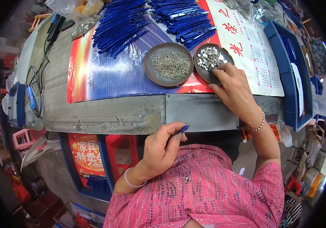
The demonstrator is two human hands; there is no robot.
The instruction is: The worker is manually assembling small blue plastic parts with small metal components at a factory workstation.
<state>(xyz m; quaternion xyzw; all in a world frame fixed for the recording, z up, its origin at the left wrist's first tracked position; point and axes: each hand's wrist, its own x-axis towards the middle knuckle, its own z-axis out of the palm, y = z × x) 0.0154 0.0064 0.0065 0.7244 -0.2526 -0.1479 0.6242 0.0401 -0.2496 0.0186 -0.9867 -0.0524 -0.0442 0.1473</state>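
My left hand (162, 147) is held close to my chest, below the table edge, fingers closed on a small blue plastic piece (182, 129). My right hand (234, 88) reaches forward onto the table, its fingertips at the near rim of a dark round dish (203, 72) filled with small shiny metal bits (209, 58). Whether it holds one of them I cannot tell. Beside it to the left stands a second dark dish (150, 72) with thin metal pins (171, 64). Piles of blue plastic strips (121, 24) lie at the back of the table.
A colourful poster and calendar sheet (106, 76) cover the worn table (106, 114). A blue tray (290, 68) stands at the right, cables and a blue tool (31, 97) at the left. Plastic bags lie at the back. Stools and boxes stand on the floor below.
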